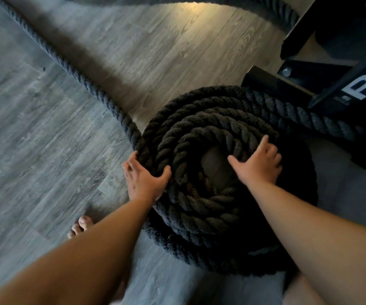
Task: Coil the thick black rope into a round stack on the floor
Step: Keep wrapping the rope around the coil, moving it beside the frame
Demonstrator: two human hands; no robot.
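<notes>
Bare foot (81, 225) near left on grey wood-plank floor (45, 150). Thick black twisted rope (199, 133) lies coiled in round stack at centre. Left hand (143, 179) cups outer left turn, fingers spread, not clamped. Right hand (260, 164) pressed flat on inner turns, fingers apart. Step judged: seating latest loop. Next: draw in loose tail (52, 56) trailing far left. Black steel frame (323, 84) crowds stack far right.

Grey wood-grain plank floor (56, 139), warm light patch far off, black metal frame (309, 84) at right.

Left hand (143, 180) spread, fingers splayed; right hand (259, 164) flat, palm down.
</notes>
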